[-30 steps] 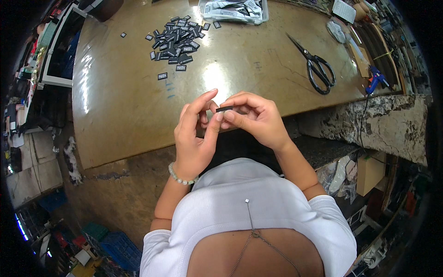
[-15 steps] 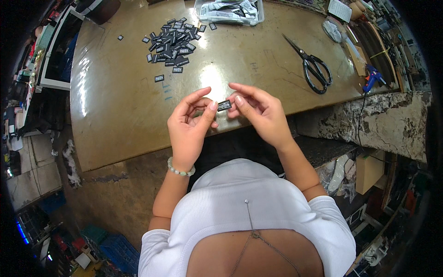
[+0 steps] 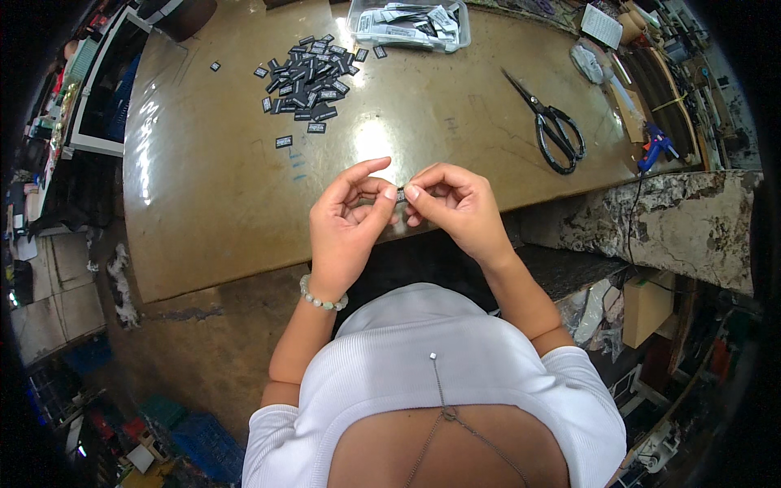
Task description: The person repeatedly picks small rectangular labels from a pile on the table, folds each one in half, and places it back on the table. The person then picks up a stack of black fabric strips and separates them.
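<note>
Left hand (image 3: 346,218) + right hand (image 3: 460,205): both pinching tag (image 3: 400,195), opposite ends | by near edge of bench (image 3: 236,220) | likely best: light, even pressure (mostly covered; go by feel)

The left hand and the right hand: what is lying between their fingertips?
In the head view, a small black label, partly hidden, is there, held by the left hand and the right hand.

A broad lane of surface (image 3: 439,89) lies open between heaped black tags (image 3: 305,81) at left and scissors (image 3: 537,106) at right; a clear plastic tub (image 3: 399,41), its height hard to judge, stands across part of the far end.
</note>
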